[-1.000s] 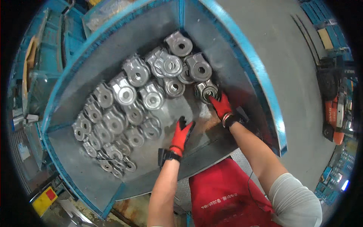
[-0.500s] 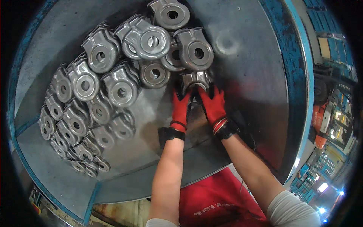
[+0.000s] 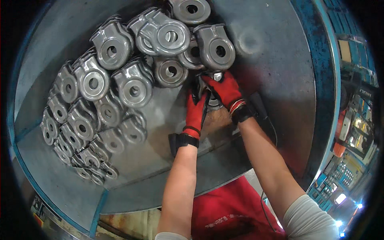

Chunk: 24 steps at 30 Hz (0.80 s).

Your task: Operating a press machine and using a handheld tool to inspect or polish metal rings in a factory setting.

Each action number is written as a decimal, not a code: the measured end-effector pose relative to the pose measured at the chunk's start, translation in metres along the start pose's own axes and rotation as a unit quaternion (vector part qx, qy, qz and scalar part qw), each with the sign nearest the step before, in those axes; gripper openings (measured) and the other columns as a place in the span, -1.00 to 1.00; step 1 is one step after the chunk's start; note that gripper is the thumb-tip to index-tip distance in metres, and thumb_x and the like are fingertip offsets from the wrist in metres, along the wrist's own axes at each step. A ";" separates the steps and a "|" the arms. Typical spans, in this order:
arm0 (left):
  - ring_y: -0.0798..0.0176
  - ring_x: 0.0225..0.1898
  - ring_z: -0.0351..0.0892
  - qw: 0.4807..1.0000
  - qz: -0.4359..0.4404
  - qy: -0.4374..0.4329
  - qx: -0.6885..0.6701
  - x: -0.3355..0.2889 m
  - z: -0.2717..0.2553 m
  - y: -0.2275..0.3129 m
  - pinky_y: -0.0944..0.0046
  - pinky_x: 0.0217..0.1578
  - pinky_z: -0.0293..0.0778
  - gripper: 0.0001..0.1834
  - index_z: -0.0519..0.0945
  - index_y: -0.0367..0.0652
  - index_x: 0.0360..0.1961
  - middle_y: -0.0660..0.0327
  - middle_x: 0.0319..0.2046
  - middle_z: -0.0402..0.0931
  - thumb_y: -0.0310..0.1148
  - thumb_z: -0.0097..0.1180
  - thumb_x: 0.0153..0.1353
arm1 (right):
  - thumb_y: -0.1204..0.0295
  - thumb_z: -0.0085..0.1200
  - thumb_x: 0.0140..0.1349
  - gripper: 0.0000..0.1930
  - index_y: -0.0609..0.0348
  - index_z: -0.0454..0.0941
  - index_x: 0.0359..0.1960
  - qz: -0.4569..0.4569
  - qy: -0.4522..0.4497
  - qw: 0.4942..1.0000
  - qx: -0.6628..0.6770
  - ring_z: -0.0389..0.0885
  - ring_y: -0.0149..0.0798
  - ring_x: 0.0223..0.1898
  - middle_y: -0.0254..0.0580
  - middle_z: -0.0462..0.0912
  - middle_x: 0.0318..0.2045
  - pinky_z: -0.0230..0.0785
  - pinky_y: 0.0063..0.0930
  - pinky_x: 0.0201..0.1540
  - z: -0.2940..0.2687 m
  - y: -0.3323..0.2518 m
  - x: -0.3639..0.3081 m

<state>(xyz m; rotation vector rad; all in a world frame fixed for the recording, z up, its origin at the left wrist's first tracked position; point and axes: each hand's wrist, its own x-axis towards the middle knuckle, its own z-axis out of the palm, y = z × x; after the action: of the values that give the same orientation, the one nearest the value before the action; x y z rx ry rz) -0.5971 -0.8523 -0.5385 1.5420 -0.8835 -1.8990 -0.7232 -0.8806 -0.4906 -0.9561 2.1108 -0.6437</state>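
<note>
My left hand [image 3: 195, 112], in a red glove with dark fingertips, grips the near left side of a pressed metal part [image 3: 214, 101] with a round ring end. My right hand [image 3: 227, 93], gloved alike, reaches over the top right of that part, its fingers curled across it. The gloves cover much of the part, and whether it lies on others is hidden. Just beyond my hands, a similar grey metal part [image 3: 220, 51] with a center hole stands at the right end of the heap.
Many stacked metal parts [image 3: 93, 83] fill the left and far side of a large metal bin with a blue rim [image 3: 326, 80]. The near wall rises before my red apron [image 3: 232, 212]. A dark cable [image 3: 276, 134] runs by my right forearm. Machinery [image 3: 356, 120] stands outside, right.
My right hand has moved up and over the part, its fingers now curled across the top. My left hand stays at the near left side. The whole view has shifted slightly.
</note>
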 end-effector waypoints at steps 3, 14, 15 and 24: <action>0.10 0.25 -0.03 0.998 0.061 -0.021 0.002 -0.012 -0.007 0.001 0.26 0.19 -0.05 -0.25 0.03 -0.27 0.20 -0.02 0.20 0.02 -0.11 0.03 0.10 | -0.02 0.20 -0.22 -0.24 0.26 0.31 -0.03 0.027 -0.050 0.997 0.047 0.38 0.00 -0.03 0.08 0.43 -0.08 0.18 -0.25 0.04 0.000 0.004 -0.014; 0.22 0.21 0.06 0.997 -0.038 -0.031 -0.054 -0.103 -0.116 -0.029 0.26 0.16 0.02 -0.26 0.05 -0.25 0.20 0.10 0.18 0.09 -0.39 0.12 0.02 | 0.07 0.25 -0.23 -0.22 0.33 0.23 -0.03 0.034 -0.096 0.993 0.064 0.32 0.02 0.01 0.13 0.38 -0.07 0.18 -0.26 0.04 0.061 0.015 -0.129; 0.22 0.21 0.06 0.997 -0.040 -0.027 -0.054 -0.110 -0.119 -0.030 0.26 0.16 0.02 -0.26 0.05 -0.25 0.20 0.10 0.18 0.09 -0.39 0.12 0.02 | 0.08 0.27 -0.26 -0.20 0.33 0.22 -0.02 0.025 -0.131 0.981 0.143 0.32 0.02 0.01 0.13 0.38 -0.08 0.18 -0.27 0.04 0.061 0.018 -0.131; 0.16 0.18 0.10 0.968 -0.001 0.250 0.025 -0.138 -0.109 -0.057 0.26 0.13 0.09 -0.19 -0.01 -0.24 0.22 0.03 0.18 0.07 -0.49 0.16 -0.04 | -0.18 0.20 -0.45 0.11 0.24 0.06 0.16 -0.263 -0.310 0.881 -0.241 0.23 0.06 0.09 0.10 0.30 0.04 -0.01 -0.09 0.14 0.066 -0.013 -0.071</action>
<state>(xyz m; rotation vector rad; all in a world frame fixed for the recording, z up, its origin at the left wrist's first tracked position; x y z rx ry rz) -0.4626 -0.7295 -0.5098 1.9299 -0.7000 -1.3898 -0.6336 -0.8422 -0.4934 -1.7737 1.4369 -0.0064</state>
